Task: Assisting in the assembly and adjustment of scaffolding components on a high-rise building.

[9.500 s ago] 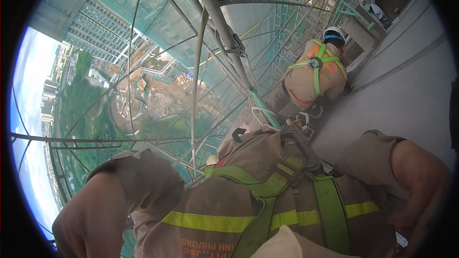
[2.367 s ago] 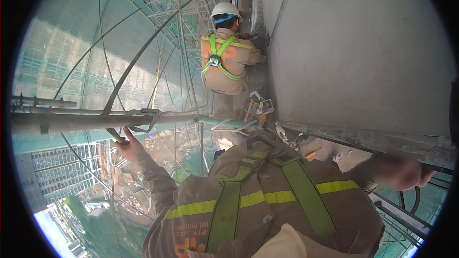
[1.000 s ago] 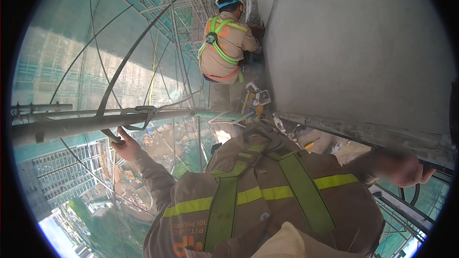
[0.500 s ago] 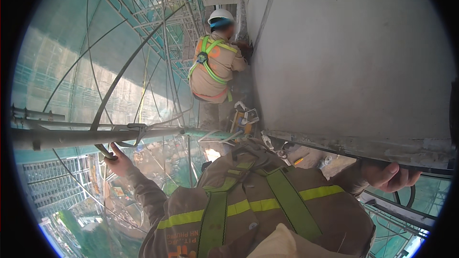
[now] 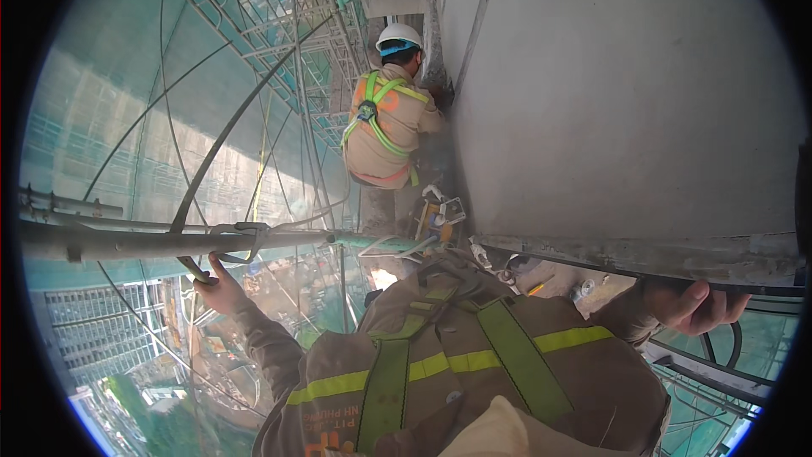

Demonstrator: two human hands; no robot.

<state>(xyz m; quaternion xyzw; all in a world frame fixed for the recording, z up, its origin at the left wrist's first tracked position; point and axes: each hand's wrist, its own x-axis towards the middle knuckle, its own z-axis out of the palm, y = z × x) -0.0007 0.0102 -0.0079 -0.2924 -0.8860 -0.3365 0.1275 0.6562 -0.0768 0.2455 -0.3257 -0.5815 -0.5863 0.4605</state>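
My left hand (image 5: 222, 288) is closed on a dark green webbing strap (image 5: 196, 269), just under a grey scaffold pipe (image 5: 152, 245). The strap arches up past the pipe, and a metal hook (image 5: 245, 231) hangs on the pipe close by. On the right, my right hand (image 5: 700, 306) has its fingers curled against the lower edge of the wall (image 5: 719, 267); part of its grip is hidden by that edge. A green harness (image 5: 516, 355) crosses my brown jacket.
Ahead, a co-worker (image 5: 391, 131) in a white helmet and green harness crouches against the grey wall (image 5: 617, 101). A yellow tool with a white frame (image 5: 436, 218) sits behind them on the narrow platform. Scaffold tubes (image 5: 296, 51) and green netting (image 5: 110, 127) line the left, with a long drop below.
The whole view has shifted slightly to the right and down. My left hand keeps hold of the strap, and my right hand stays at the wall edge.
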